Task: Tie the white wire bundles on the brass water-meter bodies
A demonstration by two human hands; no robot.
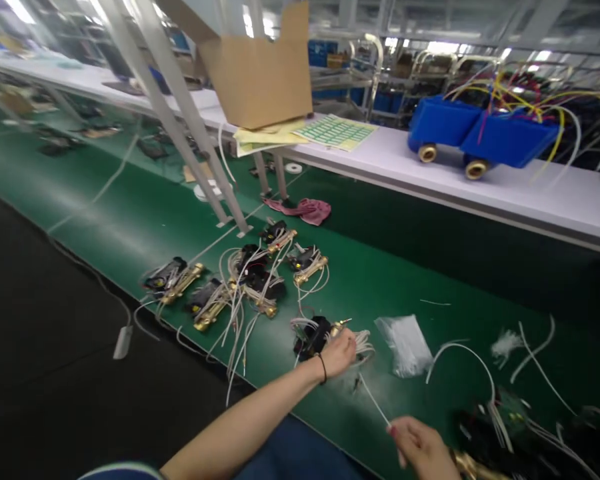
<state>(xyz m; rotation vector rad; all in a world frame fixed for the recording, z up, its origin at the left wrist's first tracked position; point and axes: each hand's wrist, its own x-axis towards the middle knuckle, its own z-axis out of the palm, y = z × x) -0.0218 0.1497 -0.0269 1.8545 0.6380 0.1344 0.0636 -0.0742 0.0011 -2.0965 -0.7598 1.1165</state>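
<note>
My left hand (339,353) reaches out over the green belt (130,213) and closes on a black and brass part with white wires (316,333). A black band sits on that wrist. My right hand (420,450) is low at the frame's bottom edge, fingers pinched on a thin white tie (375,400) that points up and left toward the left hand. Several more black and brass wired parts (240,277) lie in a cluster on the belt to the left.
A clear bag of white ties (405,341) lies right of the left hand. Loose white wires (530,353) and more parts sit at the lower right. A white shelf (530,190) carries blue bins (480,130), a cardboard box (257,73) and label sheets (337,130). A pink rag (310,209) lies by metal legs.
</note>
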